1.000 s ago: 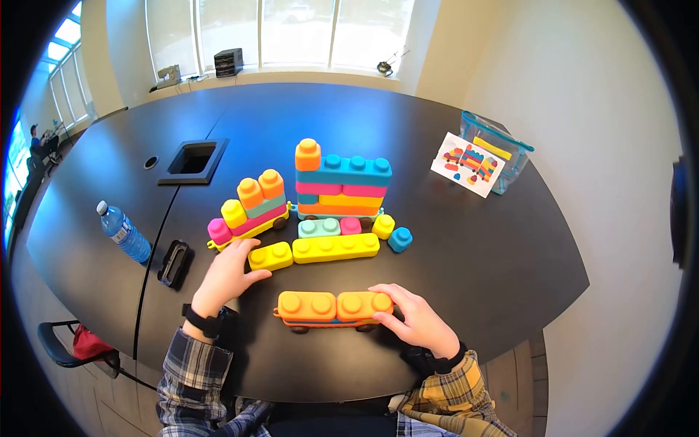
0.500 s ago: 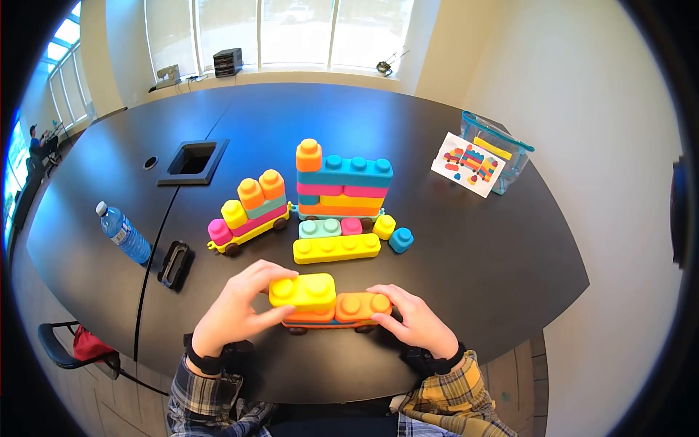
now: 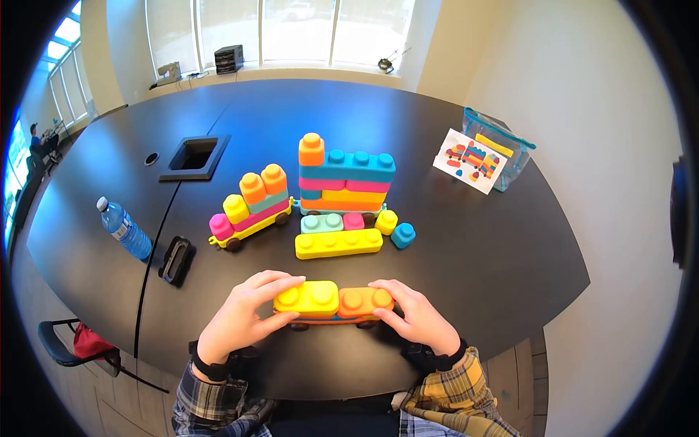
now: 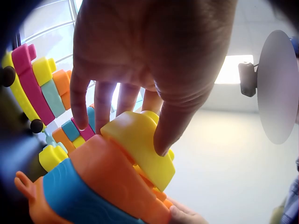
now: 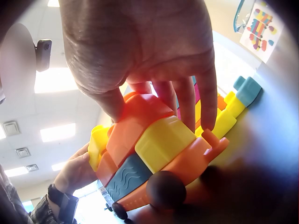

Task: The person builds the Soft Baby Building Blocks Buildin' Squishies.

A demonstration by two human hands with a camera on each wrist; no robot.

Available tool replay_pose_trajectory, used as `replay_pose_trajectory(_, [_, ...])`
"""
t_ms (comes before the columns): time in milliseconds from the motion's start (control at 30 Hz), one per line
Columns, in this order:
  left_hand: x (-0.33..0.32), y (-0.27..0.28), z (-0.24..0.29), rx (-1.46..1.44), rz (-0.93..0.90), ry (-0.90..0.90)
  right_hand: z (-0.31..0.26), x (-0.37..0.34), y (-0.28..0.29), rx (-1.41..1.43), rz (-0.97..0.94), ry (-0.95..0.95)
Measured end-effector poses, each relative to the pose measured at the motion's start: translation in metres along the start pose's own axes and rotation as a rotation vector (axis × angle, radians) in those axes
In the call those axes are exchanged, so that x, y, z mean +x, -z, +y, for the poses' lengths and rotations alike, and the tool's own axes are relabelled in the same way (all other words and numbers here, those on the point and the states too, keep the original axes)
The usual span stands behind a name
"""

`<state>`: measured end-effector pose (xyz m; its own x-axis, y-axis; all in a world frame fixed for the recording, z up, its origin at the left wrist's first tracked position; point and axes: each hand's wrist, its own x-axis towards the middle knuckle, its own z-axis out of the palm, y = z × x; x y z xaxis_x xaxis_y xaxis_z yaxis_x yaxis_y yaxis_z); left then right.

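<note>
In the head view my left hand pinches a two-stud yellow block on top of the left end of an orange wheeled car. My right hand grips the orange block at the car's right end. The left wrist view shows the yellow block tilted over the orange block, with a gap between them, thumb on one side. Under the orange block in the right wrist view sit a yellow block and a teal block on the orange wheeled base.
Beyond the hands stand a long yellow block, small loose blocks and two built cars. A bottle and black case lie left; a picture card leans on a clear bag at back right.
My left hand has picked up the yellow block from beside the long yellow one and brought it right and nearer, onto the car. My right hand stays on the car's right end.
</note>
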<state>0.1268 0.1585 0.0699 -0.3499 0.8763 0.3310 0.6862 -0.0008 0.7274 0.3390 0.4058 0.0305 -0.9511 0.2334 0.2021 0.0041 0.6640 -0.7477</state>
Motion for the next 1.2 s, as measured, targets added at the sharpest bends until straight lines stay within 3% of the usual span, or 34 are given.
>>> replay_pose_trajectory(333, [-0.008, -0.009, 0.004, 0.126, 0.033, 0.026, 0.003, 0.001, -0.002, -0.031, 0.025, 0.066])
replay_pose_trajectory(767, [-0.005, -0.024, 0.007, 0.023, 0.188, 0.112, 0.003, 0.002, -0.003, -0.034, 0.023, 0.068])
replay_pose_trajectory(1000, [-0.004, -0.021, -0.004, -0.018, 0.165, 0.124, 0.019, 0.032, 0.033, 0.002, -0.222, 0.085])
replay_pose_trajectory(1133, [-0.004, -0.020, 0.000, -0.036, 0.144, 0.165, 0.049, 0.079, 0.049, -0.315, 0.179, 0.055])
replay_pose_trajectory(1200, [-0.004, -0.022, 0.002, -0.083, 0.151, 0.188, 0.074, 0.102, 0.047, -0.433, 0.221, 0.016])
